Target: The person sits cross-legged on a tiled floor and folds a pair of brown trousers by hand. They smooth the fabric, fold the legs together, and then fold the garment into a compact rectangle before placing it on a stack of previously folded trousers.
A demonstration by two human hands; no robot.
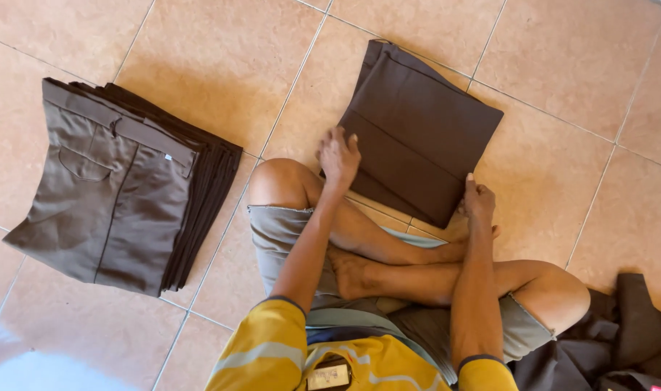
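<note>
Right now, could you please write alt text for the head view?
A person sits cross-legged on a tiled floor, left hand and right hand on a folded dark brown garment. A stack of folded brown trousers lies to their left.

A stack of folded brown trousers [124, 192] lies on the tiled floor [222, 65] at the left, a lighter olive-brown pair on top, pocket and waistband showing. A loose heap of dark cloth [620, 340] sits at the lower right corner, well apart.
</note>
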